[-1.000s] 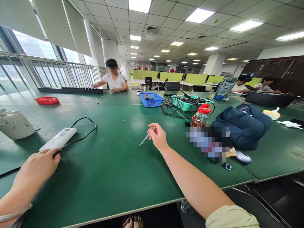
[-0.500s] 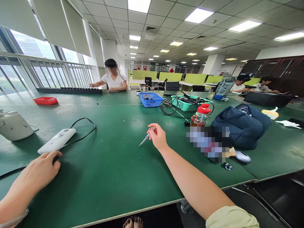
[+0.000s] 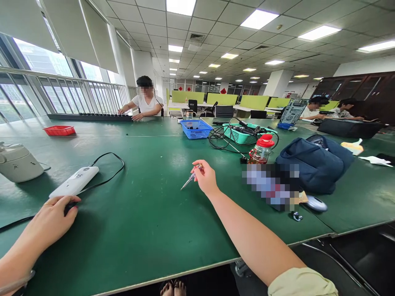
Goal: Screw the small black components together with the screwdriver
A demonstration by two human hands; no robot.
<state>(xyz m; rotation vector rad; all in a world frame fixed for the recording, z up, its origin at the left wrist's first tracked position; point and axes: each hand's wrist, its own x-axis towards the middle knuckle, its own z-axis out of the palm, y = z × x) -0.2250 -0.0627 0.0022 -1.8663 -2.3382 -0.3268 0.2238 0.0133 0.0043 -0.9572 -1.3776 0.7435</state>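
Observation:
My right hand (image 3: 205, 177) grips a screwdriver (image 3: 190, 179) with a clear handle and a thin metal shaft. Its tip points down and left, close to the green tabletop. At the left, my left hand (image 3: 55, 218) is closed with thumb and fingertips about a dark part of a black cable (image 3: 120, 167). Part of that cable is hidden under the palm. Just beyond these fingers lies a white power bank-like device (image 3: 74, 182) marked with a number, the cable looping from its far end.
A cream-coloured container (image 3: 20, 162) stands at far left, a red tray (image 3: 59, 130) behind it. Blue basket (image 3: 196, 129), green basket (image 3: 243, 134) with cables, red-lidded bottle (image 3: 261, 150) and navy bag (image 3: 314, 164) lie ahead and right. A person (image 3: 147, 98) sits across the table.
My left hand has shifted very slightly, its thumb moving a little left. My right hand and the screwdriver stay put. The person across the table has moved a hand leftward.

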